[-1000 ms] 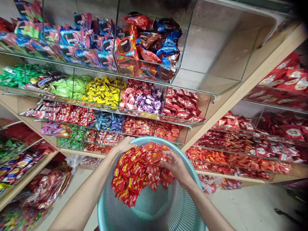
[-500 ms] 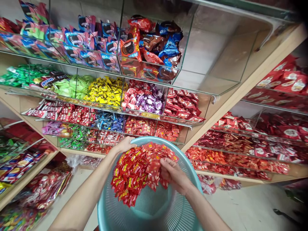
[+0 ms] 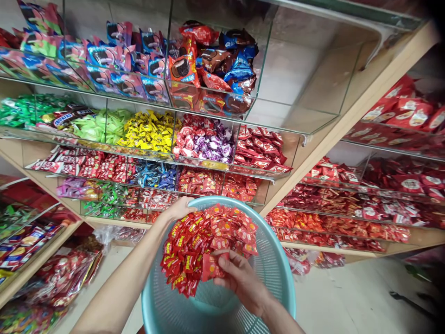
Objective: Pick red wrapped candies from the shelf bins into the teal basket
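Note:
A teal plastic basket (image 3: 285,269) with perforated walls stands tilted in front of me, holding a heap of red wrapped candies (image 3: 189,246), many with yellow lettering. My left hand (image 3: 181,208) grips the far left part of its rim, the fingers partly hidden behind it. Inside the basket, my right hand (image 3: 236,277) pinches a red candy packet (image 3: 210,267) with small orange spots between thumb and fingers. Similar spotted packets (image 3: 234,227) lie on the right side of the heap, just beyond that hand.
Glass-fronted shelves (image 3: 208,106) of sorted sweets rise behind the basket, with yellow candies (image 3: 149,132) and biscuit packs (image 3: 184,69). A slanting wooden post (image 3: 333,134) divides them from more red packets (image 3: 410,111) at right. Bagged sweets (image 3: 59,273) fill the lower left. Pale floor (image 3: 333,297) shows at right.
My right hand has moved down and left across the basket, now with a single spotted packet in its fingers. My left hand stays on the rim. The view has shifted slightly.

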Available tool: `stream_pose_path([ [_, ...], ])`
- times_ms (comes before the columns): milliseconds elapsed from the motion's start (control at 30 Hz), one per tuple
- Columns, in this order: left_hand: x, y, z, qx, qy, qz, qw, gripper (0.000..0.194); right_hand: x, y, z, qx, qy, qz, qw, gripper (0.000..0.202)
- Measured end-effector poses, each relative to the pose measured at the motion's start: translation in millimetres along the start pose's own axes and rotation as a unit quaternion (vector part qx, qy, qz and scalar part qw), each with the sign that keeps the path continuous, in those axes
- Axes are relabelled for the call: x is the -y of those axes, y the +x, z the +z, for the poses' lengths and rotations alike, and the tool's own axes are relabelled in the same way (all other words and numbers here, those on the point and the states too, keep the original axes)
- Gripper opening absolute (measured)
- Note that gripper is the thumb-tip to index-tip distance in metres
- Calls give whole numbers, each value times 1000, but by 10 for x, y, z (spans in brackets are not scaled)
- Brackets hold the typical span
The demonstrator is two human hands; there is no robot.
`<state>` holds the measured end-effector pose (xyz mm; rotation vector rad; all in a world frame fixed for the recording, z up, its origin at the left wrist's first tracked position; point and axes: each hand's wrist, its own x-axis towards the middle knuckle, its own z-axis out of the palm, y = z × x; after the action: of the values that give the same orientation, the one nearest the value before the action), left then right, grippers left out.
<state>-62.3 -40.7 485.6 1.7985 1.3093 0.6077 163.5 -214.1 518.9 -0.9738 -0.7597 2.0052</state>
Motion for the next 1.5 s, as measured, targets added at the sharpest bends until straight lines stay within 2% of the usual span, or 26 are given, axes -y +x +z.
stream_pose_path([
  [300, -32, 22, 33, 15, 3, 9, 1000, 24, -89, -16, -34, -44, -69, -61, 995, 29],
  [600, -58, 39, 29, 10, 7, 8, 1000, 22, -51, -21, -1, -57, -101, -87, 990, 25],
  [1000, -76, 78, 25, 17, 5, 9, 1000, 19, -28, 2, -39, -66, -61, -70, 993, 22],
  [1133, -93, 98, 37, 16, 5, 6, 1000, 19, -32, 6, -74, -90, -82, -45, 992, 25],
  [1200, -93, 108, 44, 16, 5, 3, 1000, 21, -19, 7, -115, -83, -101, -21, 991, 30],
  [1267, -82, 117, 50, 15, 5, 0, 1000, 21, 32, 13, -168, -63, -148, -27, 987, 33],
  [1333, -63, 121, 53, 13, 6, 2, 1000, 22, 135, 33, -220, -58, -240, -89, 965, 34],
  [1367, -53, 122, 54, 12, 6, 4, 1000, 22, 202, 49, -243, -68, -306, -137, 940, 33],
  [1433, -40, 119, 53, 11, 7, 11, 1000, 22, 349, 98, -279, -99, -452, -241, 853, 27],
  [1500, -35, 112, 51, 10, 10, 17, 1000, 22, 475, 172, -300, -123, -582, -315, 740, 23],
])
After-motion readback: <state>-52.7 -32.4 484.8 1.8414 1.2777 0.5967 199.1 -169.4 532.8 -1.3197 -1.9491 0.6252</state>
